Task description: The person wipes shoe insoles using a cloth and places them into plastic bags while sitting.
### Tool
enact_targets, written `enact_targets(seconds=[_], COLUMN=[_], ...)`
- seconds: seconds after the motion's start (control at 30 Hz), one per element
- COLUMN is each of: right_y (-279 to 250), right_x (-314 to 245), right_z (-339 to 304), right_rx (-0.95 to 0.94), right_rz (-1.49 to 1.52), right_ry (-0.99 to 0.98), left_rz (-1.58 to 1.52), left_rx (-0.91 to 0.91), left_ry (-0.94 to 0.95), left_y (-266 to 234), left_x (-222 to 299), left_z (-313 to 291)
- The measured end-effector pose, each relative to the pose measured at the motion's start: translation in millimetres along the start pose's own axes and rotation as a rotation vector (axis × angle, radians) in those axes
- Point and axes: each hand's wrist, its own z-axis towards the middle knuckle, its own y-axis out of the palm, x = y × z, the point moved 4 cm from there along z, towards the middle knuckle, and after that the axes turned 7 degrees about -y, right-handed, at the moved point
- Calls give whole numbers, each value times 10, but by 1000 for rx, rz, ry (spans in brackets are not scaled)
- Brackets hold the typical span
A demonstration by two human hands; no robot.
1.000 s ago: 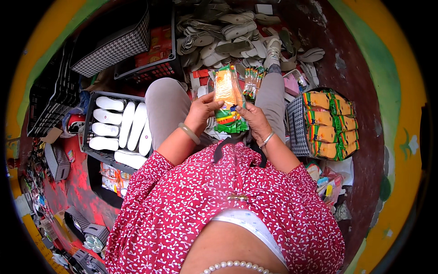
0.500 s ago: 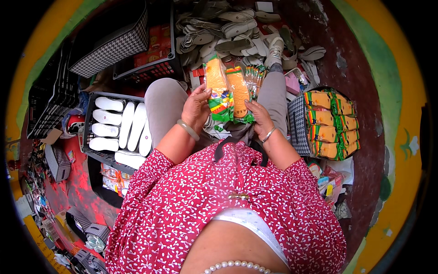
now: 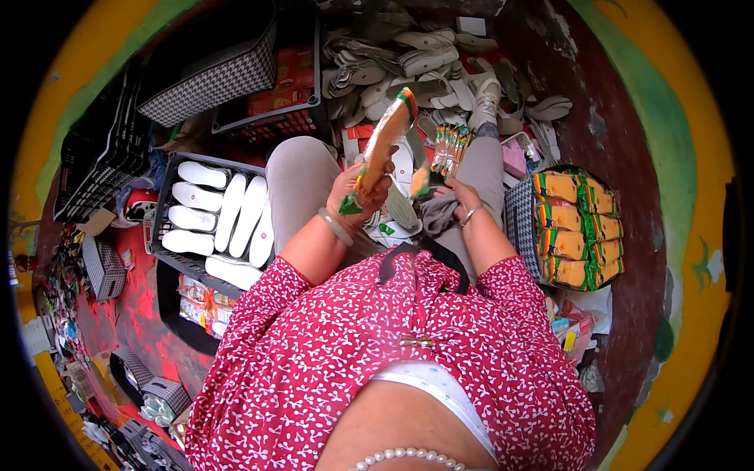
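With our left hand (image 3: 357, 188) gripping the orange packet (image 3: 385, 145), our right hand (image 3: 459, 200) should pinch the lap fabric (image 3: 436, 213) firmly.

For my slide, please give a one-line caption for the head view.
Seated person's left hand lifts an orange packet; right hand rests on the lap, beside a crate of white insoles.

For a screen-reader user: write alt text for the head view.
A seated person's left hand lifts an orange packaged insole while the right hand rests on their lap. A black crate of white insoles sits at their left, stacked orange packets at their right.
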Motion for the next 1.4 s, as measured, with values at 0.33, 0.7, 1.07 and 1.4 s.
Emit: enact_targets(seconds=[0.33, 0.7, 1.07, 1.4], right_y=[800, 716, 817, 704], right_x=[-851, -904, -934, -1060], right_z=[-1351, -1486, -1753, -1694], right_rx=[-605, -521, -751, -524], right_rz=[128, 37, 13, -266], right_ry=[-389, -375, -344, -489], left_rz=[-92, 540, 573, 717], left_rx=[-251, 103, 124, 137], left_ry=[-344, -286, -291, -190], left_y=[-82, 315, 369, 381], left_x=[-157, 45, 30, 59], left_z=[70, -149, -225, -252])
